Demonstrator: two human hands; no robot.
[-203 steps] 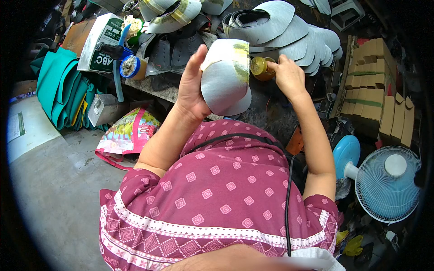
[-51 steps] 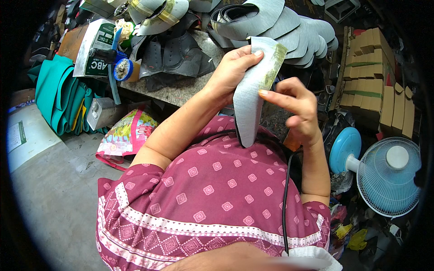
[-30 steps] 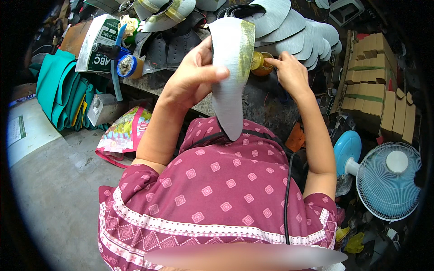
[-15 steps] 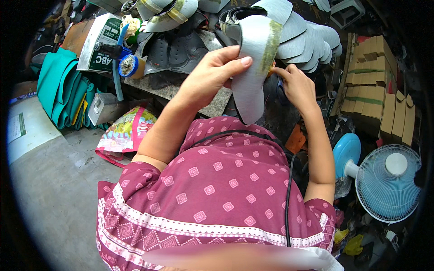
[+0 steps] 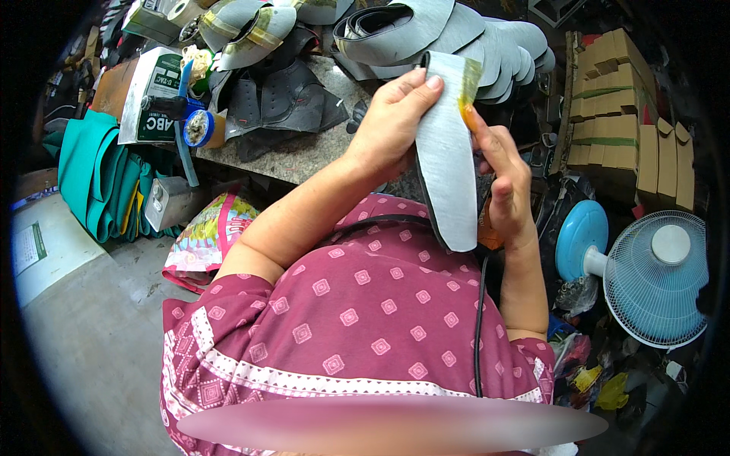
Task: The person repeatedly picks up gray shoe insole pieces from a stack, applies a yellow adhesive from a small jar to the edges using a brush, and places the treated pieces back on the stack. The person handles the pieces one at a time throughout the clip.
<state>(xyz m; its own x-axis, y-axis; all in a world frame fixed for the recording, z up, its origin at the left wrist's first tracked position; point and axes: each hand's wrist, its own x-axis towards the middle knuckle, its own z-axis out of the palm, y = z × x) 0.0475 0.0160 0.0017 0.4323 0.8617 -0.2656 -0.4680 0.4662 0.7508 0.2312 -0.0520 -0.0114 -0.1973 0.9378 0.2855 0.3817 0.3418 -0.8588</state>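
My left hand [image 5: 395, 121] pinches a pale grey shoe insole [image 5: 447, 167] near its upper end, holding it up before my body. The piece has a dark underside and a yellow-green band of what looks like glue at its top right edge. Against that edge rests the index finger of my right hand [image 5: 506, 178], its tip wet and orange-yellow. The other right fingers are loosely bent and apart, gripping nothing. Beyond the held piece, a fanned stack of similar grey insoles [image 5: 487, 61] lies on the worktable [image 5: 262, 163].
Dark shoe uppers [image 5: 293, 99] and banded grey insoles [image 5: 262, 38] lie at the table's left. Nearby stand a blue-rimmed tub [image 5: 199, 129] and a green-white can [image 5: 148, 95]. Folded teal cloth [image 5: 103, 175] is far left. Cardboard pieces [image 5: 608, 99] and a blue fan [image 5: 654, 277] stand right.
The insole has come nearer my body and tilted the other way. My right hand has risen to its edge with fingers spread more. The view has shifted slightly.
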